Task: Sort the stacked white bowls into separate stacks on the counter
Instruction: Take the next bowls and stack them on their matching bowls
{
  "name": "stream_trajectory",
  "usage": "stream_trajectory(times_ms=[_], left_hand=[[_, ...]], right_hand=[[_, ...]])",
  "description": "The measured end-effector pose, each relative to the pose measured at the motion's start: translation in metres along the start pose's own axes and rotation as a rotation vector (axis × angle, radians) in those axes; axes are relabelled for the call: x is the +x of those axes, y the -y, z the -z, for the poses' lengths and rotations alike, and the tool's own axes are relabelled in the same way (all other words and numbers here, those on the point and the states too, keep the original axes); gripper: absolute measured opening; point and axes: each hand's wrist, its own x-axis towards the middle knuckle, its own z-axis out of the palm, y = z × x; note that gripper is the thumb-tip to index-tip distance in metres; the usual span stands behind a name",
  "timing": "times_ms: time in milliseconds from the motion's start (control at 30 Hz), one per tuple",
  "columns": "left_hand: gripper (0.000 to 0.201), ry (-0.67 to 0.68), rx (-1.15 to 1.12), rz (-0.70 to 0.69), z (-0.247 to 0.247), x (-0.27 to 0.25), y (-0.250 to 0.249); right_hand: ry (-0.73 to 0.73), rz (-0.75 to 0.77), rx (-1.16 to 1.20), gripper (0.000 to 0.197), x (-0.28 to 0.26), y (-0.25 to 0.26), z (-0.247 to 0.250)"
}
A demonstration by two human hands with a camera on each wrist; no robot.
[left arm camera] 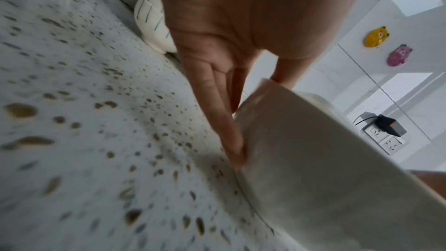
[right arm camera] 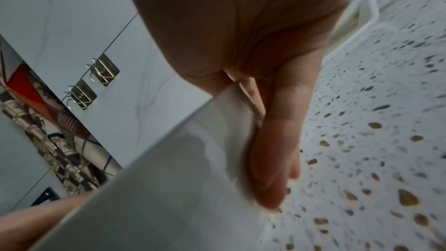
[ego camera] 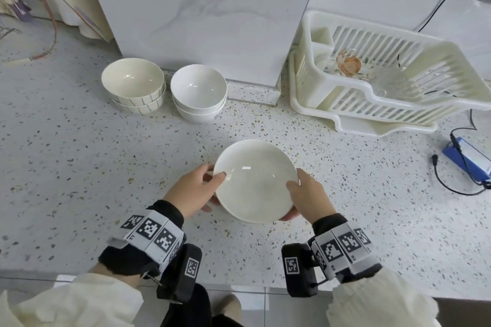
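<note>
Wide shallow white ceramic bowl (ego camera: pixel 254 180) gripped at opposite rims: left hand (ego camera: pixel 195 187) and right hand (ego camera: pixel 309 195), thumbs over the edge, fingers beneath, above speckled terrazzo counter (ego camera: pixel 106 167). Likely mid-placement; next: lower onto bare counter, apart from striped cream bowl stack (ego camera: pixel 134 86) and plain white bowl stack (ego camera: pixel 198 93).

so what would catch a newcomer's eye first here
The wide white bowl at the front of the speckled counter, gripped at its rim by the left hand and right hand. Behind it stand a striped bowl stack and a plain white stack, with a dish rack to the right.
</note>
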Motion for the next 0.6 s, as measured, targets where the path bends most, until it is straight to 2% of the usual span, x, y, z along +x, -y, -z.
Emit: stream_trajectory(times_ms=[100, 233, 333, 600], left_hand=[[0.045, -0.017, -0.045, -0.048, 0.002, 0.016, -0.007], [0.053, 0.036, -0.088, -0.086, -0.003, 0.043, -0.018], [0.058, 0.076, -0.202, -0.081, -0.003, 0.063, -0.026], [0.058, 0.112, -0.379, -0.101, 0.008, 0.102, -0.034]], right_hand=[[-0.056, -0.051, 0.149, 0.024, 0.012, 0.003, 0.0], [-0.132, -0.082, 0.413, 0.039, 0.033, 0.01, -0.003], [-0.157, -0.054, 0.56, 0.042, 0.047, 0.02, -0.004], [-0.192, -0.02, 0.681, 0.039, 0.079, 0.037, -0.006]])
